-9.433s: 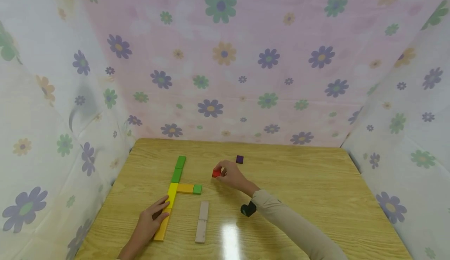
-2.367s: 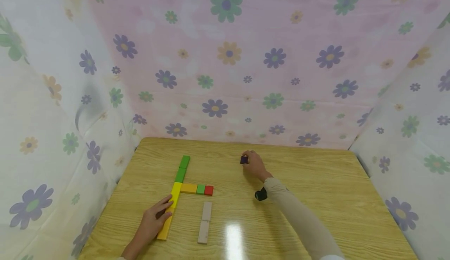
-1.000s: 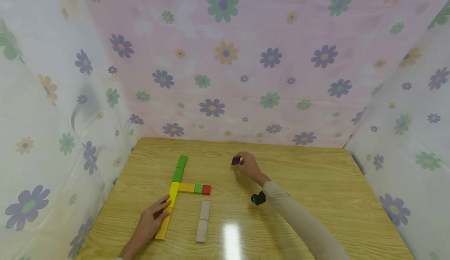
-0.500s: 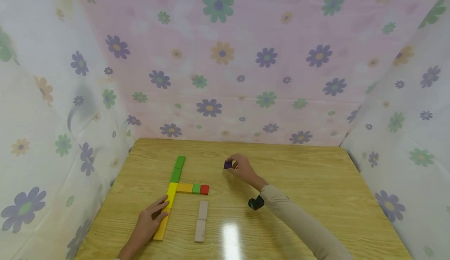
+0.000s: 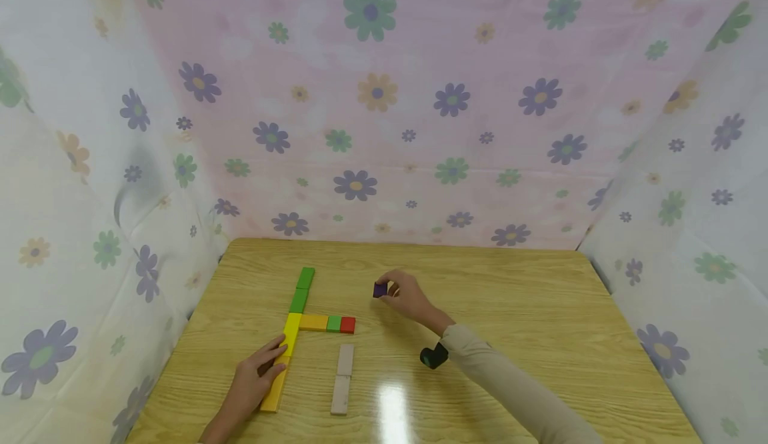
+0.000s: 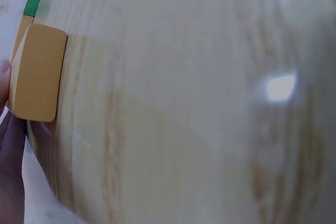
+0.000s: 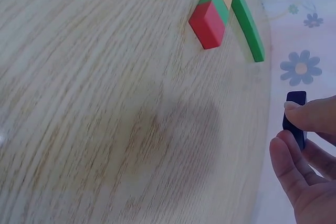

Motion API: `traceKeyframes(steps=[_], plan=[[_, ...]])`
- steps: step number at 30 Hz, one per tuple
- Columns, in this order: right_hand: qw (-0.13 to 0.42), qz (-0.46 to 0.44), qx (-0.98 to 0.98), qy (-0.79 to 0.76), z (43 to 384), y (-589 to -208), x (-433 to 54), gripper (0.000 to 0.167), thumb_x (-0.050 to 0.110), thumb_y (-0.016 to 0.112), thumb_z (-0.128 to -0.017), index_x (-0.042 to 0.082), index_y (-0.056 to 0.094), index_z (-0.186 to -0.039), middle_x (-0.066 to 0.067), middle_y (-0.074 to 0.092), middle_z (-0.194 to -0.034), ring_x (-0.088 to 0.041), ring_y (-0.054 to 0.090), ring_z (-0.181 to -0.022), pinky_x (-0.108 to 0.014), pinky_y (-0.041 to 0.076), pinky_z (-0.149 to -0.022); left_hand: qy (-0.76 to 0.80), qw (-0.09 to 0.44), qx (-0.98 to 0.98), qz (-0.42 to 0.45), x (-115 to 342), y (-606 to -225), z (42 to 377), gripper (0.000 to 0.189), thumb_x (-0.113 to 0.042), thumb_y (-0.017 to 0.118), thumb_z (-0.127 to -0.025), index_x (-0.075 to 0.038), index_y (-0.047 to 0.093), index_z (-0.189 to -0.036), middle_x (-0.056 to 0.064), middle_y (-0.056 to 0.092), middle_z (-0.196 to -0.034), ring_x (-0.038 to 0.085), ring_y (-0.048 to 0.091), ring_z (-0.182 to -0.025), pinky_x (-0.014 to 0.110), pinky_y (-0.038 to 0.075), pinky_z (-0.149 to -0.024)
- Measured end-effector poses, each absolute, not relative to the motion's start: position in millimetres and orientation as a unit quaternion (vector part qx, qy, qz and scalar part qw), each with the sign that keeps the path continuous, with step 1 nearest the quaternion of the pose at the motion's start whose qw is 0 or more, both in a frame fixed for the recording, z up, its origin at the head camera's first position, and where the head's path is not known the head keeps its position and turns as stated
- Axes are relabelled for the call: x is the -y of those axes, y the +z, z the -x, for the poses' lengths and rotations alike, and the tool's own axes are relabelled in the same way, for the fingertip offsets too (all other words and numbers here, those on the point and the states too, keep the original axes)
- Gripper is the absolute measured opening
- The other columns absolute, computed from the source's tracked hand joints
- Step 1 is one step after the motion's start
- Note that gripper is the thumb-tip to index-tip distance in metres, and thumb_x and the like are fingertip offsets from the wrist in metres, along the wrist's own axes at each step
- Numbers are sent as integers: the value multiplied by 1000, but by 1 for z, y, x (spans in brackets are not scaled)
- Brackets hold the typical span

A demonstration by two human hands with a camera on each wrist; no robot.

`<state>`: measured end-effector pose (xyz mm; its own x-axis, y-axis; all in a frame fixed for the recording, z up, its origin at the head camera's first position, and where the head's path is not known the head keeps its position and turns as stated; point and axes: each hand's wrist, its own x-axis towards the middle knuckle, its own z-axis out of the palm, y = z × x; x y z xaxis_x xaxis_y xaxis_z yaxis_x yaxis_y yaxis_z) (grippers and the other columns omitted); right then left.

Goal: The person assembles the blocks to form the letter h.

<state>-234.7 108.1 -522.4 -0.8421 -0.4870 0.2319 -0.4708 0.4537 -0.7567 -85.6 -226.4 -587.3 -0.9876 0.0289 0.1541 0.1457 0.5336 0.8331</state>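
Observation:
My right hand [image 5: 408, 295] pinches a dark purple block [image 5: 380, 290] between thumb and fingers; in the right wrist view the purple block [image 7: 295, 119] shows edge-on. My left hand [image 5: 249, 381] rests with spread fingers on the yellow block [image 5: 292, 332] and the orange block [image 5: 275, 391] below it. Two green blocks [image 5: 303, 289] continue that row upward. A side arm runs right from the yellow block: a light orange block [image 5: 314, 323], a small green block [image 5: 334, 324] and a red block [image 5: 348, 325], end to end.
Two pale wooden blocks [image 5: 343, 379] lie end to end right of the orange block. A black device [image 5: 433, 356] sits at my right cuff. Flowered cloth [image 5: 384, 131] stands behind and on both sides of the wood-grain table [image 5: 510, 284].
The red block went from my right hand to the end of the side arm. My right hand then took the purple block from the back and moved it left and nearer. My left hand stayed put.

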Motion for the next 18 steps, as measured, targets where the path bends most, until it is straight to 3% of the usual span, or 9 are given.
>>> traceKeyframes(steps=[10, 18], plan=[[17, 295, -845, -446, 226, -523, -99, 26, 1, 72, -82, 4, 66, -107, -10, 62, -105, -17, 61, -76, -23, 53, -63, -471, 70, 877, 60, 227, -587, 86, 36, -4, 70, -84, -2, 65, -120, 7, 53, -135, 29, 49, -123, 13, 45, -89], [33, 297, -839, -454, 218, -525, -91, 27, 0, 73, -82, 5, 66, -108, -8, 61, -105, -14, 61, -77, -22, 53, -64, -480, 70, 872, 64, 226, -585, 85, 36, -2, 69, -84, 0, 65, -120, 10, 53, -135, 31, 49, -123, 11, 44, -88]])
